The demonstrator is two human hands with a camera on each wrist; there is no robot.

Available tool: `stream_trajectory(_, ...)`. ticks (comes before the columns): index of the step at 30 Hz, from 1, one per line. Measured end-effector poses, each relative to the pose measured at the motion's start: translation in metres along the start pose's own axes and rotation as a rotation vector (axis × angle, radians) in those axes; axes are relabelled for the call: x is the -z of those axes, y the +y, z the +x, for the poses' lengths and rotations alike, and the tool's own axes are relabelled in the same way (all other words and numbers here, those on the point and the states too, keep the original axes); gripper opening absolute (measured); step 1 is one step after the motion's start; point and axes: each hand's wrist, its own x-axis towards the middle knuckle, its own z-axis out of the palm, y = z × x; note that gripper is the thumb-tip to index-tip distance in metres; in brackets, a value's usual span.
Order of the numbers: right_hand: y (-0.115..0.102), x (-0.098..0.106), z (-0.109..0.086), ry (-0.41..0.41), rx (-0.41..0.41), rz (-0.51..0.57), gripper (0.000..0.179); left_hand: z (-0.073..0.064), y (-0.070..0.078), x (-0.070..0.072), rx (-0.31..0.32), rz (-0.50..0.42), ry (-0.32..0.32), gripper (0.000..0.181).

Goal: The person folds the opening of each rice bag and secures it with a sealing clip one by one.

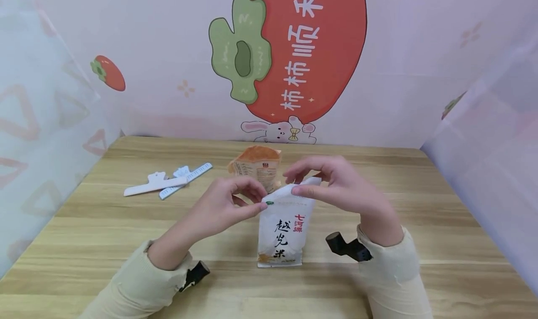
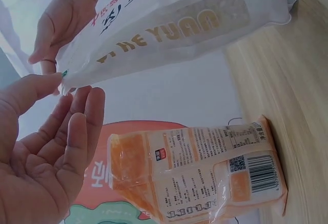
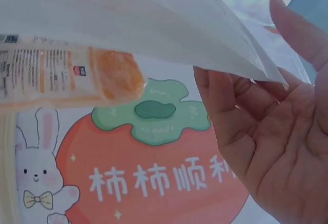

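Note:
A white rice bag (image 1: 280,237) with black and red characters stands upright on the table. My left hand (image 1: 227,207) pinches its top left corner; the left wrist view shows thumb and fingertips meeting at the bag's edge (image 2: 77,78). At the top right corner is my right hand (image 1: 336,183). In the right wrist view its thumb is spread apart from the bag (image 3: 154,34), while its loosely bent fingers (image 3: 220,90) lie against the far side. Behind the white bag stands an orange and clear printed packet (image 1: 260,167), touched by neither hand.
To the left on the wooden table (image 1: 105,244), a white bag clip (image 1: 153,185) lies across a pale blue bag clip (image 1: 197,172). A printed backdrop (image 1: 168,43) rises behind the table, with pale side panels (image 1: 496,137) at both sides.

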Motion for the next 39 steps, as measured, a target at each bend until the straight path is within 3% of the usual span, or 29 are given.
stream_trajectory(13, -0.007, -0.012, 0.007, -0.047, -0.040, -0.052, 0.020, 0.000, 0.004, -0.005, 0.015, 0.011, 0.043, 0.010)
stream_trajectory(32, -0.010, -0.026, 0.009, 0.016, -0.001, -0.111, 0.014, -0.003, 0.006, -0.012, -0.019, 0.076, 0.138, 0.010)
stream_trajectory(39, -0.009, -0.028, 0.010, 0.020, 0.036, -0.111, 0.015, -0.006, 0.005, -0.013, -0.073, 0.118, 0.175, 0.012)
